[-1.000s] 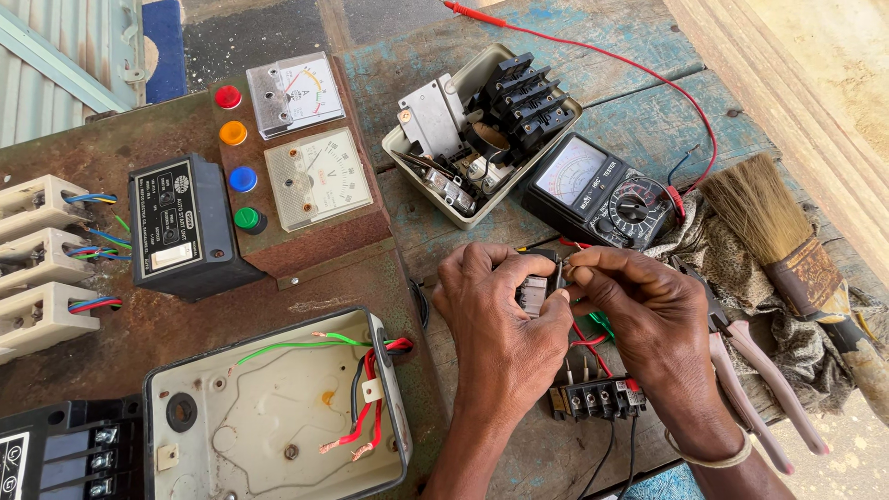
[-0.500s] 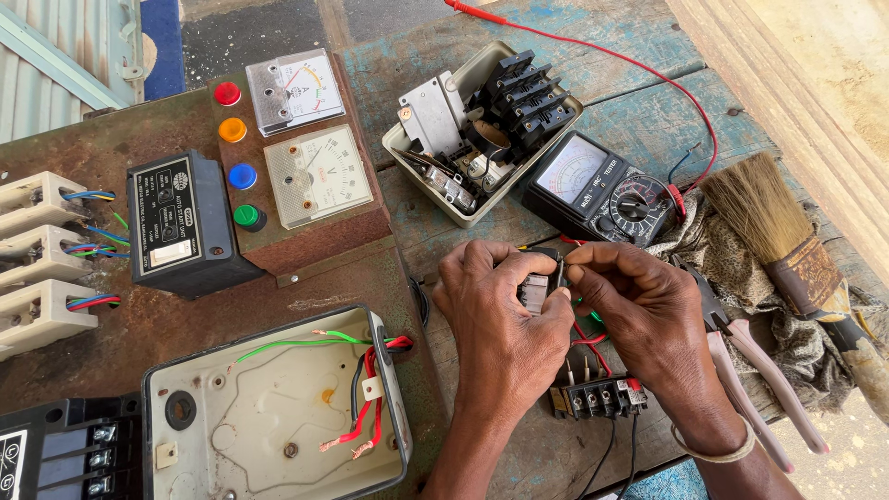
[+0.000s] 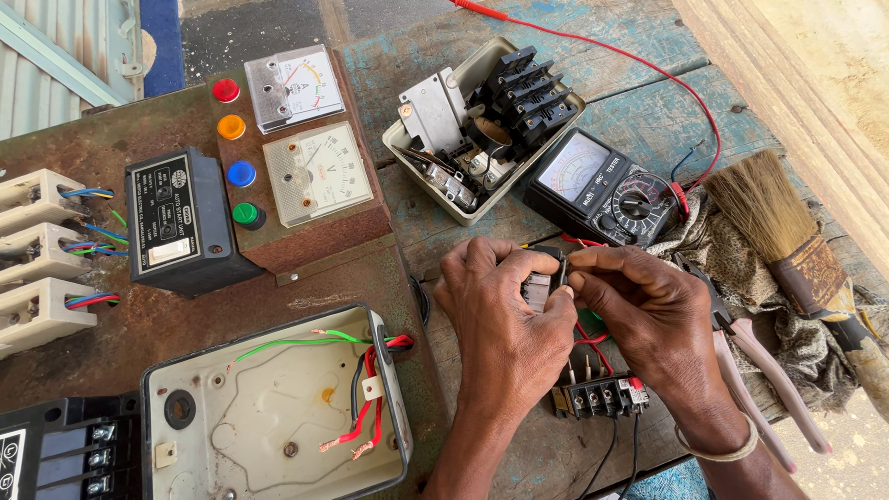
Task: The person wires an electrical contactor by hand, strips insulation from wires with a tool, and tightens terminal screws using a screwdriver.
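My left hand [image 3: 505, 315] grips a small grey and black electrical part [image 3: 540, 285] over the wooden table. My right hand [image 3: 648, 310] pinches at the same part from the right, fingertips touching it near a black test lead. Below the hands lies a black terminal block [image 3: 600, 396] with red, green and black wires. Just behind the hands sits a black analog multimeter [image 3: 604, 185] with a red lead [image 3: 648, 65].
A grey open enclosure [image 3: 278, 412] with loose wires lies at the lower left. A rusty panel [image 3: 306, 176] carries two meters and coloured lamps. A tray of black parts [image 3: 486, 120], pliers [image 3: 755, 366], a brush [image 3: 787, 231] and a rag [image 3: 732, 255] lie around.
Both hands have stayed on the small part with only slight finger shifts. Nothing else on the table has moved.
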